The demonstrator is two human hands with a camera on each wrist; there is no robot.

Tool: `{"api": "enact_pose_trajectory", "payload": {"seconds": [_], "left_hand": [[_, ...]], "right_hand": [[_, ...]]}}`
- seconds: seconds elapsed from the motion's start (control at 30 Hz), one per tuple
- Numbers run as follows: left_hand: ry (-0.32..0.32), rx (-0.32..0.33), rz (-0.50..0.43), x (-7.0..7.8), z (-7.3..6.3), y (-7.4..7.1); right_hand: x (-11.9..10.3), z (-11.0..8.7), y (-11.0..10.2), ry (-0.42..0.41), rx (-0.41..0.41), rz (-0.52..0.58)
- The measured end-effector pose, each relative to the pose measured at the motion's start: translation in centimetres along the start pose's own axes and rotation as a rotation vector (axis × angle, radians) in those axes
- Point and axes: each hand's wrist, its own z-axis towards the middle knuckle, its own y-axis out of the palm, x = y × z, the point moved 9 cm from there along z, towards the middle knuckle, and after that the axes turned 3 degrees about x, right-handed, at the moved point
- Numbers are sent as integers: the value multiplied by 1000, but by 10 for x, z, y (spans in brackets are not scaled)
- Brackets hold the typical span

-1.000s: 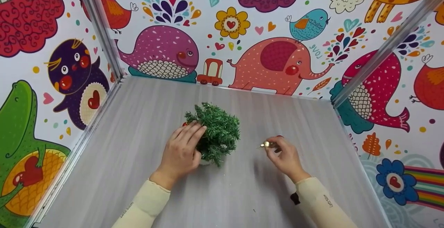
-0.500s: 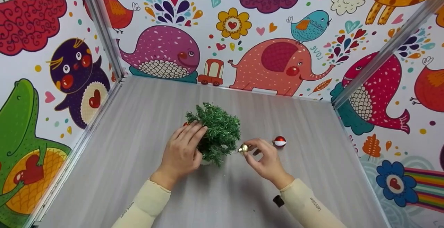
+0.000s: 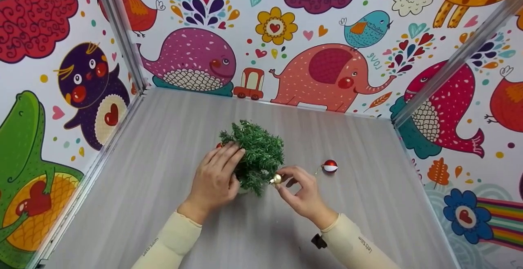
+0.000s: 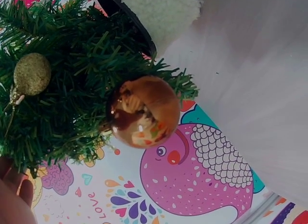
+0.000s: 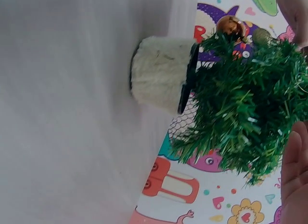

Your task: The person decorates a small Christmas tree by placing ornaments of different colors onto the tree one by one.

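My left hand [image 3: 216, 177] lay against the small green tree [image 3: 263, 146] on the tabletop [image 3: 175, 122], fingers straight and side by side, while my right hand [image 3: 301, 194] pinched a gold ball [image 3: 278, 178] at the tree's lower right edge. The step, I judged, was hanging it; the next move called for a steady, cap-first push inward. A red-and-white ball [image 3: 330, 166] rested farther right.

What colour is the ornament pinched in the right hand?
Gold; the ornament shows best in the head view.
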Motion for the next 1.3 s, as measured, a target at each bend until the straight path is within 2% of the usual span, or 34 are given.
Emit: {"api": "enact_pose_trajectory", "payload": {"seconds": [0.17,0.27,0.47,0.63,0.93,1.3], "left_hand": [[4,1,8,2,-1,-1],[14,24,5,4,0,-4],[82,79,8,14,1,-8],[150,67,-4,26,-1,-5],[190,58,11,38,-5,3],[250,154,7,45,-5,-8]], "right_hand": [[-5,3,5,3,5,46],[-6,5,8,2,7,59],[-9,8,9,14,23,67],[-10,8,9,45,32,75],[-14,9,13,56,24,109],[-6,2,15,117,13,101]]}}
